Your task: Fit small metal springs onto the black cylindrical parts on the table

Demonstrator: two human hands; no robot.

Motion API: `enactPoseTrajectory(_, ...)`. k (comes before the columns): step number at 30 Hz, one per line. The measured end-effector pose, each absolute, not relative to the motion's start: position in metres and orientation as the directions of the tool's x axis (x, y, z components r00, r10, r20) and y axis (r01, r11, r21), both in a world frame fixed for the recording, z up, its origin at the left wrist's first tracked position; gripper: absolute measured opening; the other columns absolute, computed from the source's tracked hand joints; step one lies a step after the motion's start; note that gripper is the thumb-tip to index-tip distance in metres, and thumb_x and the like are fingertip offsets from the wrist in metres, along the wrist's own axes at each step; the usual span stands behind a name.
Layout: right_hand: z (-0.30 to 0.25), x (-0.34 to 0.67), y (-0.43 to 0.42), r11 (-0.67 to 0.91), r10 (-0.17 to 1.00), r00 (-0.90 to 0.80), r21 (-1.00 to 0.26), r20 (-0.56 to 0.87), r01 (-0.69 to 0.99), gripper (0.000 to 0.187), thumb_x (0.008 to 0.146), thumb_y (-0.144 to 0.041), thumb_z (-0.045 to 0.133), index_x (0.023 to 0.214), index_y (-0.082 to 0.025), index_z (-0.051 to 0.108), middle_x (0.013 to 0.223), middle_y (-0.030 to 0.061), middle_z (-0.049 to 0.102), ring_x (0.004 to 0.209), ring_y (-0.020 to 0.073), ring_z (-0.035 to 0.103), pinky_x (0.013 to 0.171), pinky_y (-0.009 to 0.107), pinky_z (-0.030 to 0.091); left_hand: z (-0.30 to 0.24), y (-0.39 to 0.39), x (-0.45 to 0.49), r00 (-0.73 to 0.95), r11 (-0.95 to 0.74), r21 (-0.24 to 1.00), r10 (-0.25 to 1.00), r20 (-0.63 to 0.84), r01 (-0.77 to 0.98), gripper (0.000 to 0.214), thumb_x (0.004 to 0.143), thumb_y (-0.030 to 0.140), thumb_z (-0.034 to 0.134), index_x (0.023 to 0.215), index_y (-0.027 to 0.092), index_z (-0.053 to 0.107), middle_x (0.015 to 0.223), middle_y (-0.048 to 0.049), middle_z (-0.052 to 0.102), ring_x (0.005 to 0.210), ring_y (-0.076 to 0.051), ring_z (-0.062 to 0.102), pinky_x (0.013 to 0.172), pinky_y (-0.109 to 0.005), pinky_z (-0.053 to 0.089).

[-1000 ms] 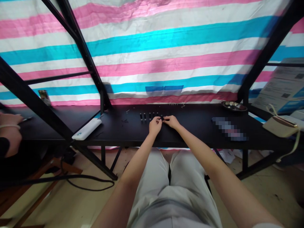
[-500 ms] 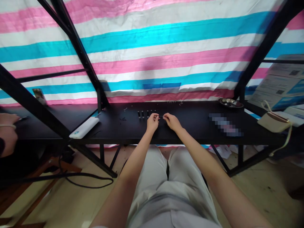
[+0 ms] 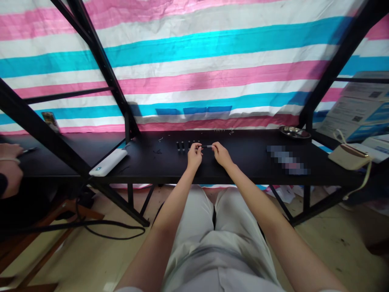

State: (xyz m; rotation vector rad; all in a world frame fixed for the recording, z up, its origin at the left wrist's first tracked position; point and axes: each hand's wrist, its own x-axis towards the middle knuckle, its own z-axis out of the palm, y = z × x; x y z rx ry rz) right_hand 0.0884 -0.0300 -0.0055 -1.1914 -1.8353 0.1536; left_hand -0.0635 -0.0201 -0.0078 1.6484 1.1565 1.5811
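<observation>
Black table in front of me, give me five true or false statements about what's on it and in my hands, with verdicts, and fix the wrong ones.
1. The left hand and right hand grip one slim dark item between them. True.
2. The white device lies to the right of both hands. False: the white device lies to the left of them.
3. The metal dish sits near the far edge of the table. True.
4. The small dark cylinders are piled in a heap. False: the small dark cylinders are spaced out in a row.
5. The beige bag is farther right than the dish. True.
</observation>
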Motion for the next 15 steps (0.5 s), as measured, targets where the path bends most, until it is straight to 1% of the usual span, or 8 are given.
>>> enactPoseTrajectory(5,-0.0046,0.0903,-0.0289,0.505,0.788,-0.041,-0.607,0.614,0.613,0.032,0.090,-0.040,0.026,0.088,-0.021,0.051,0.076,0.0036,0.055,0.072,0.0162,0.054,0.070,0.026,0.040,-0.0072,-0.0220,-0.0631,-0.104,-0.442,0.863,0.873,0.477,0.244,0.013,0.083,0.018,0.044,0.094,0.018,0.052,0.076,-0.0007,0.057,0.055,-0.006,0.053,0.056,-0.018,0.044)
enactPoseTrajectory(11,-0.0054,0.0917,-0.0264,0.504,0.781,0.005,-0.636,0.624,0.584,0.028,0.089,-0.039,0.029,0.083,-0.021,0.050,0.076,0.0033,0.054,0.073,0.0159,0.053,0.070,0.026,0.041,-0.0105,-0.0194,-0.0649,-0.127,-0.426,0.855,0.869,0.477,0.295,0.015,0.082,0.019,0.046,0.094,0.018,0.054,0.076,-0.0012,0.059,0.055,-0.008,0.053,0.058,-0.020,0.044)
enactPoseTrajectory(15,-0.0101,0.0960,-0.0205,0.462,0.795,0.110,-0.712,0.597,0.529,0.029,0.090,-0.040,0.029,0.086,-0.021,0.049,0.077,0.0032,0.055,0.073,0.0152,0.053,0.069,0.026,0.042,-0.0138,-0.0154,-0.0677,-0.192,-0.375,0.868,0.873,0.449,0.325,0.014,0.081,0.019,0.046,0.093,0.017,0.055,0.076,-0.0013,0.059,0.057,-0.008,0.053,0.058,-0.020,0.044)
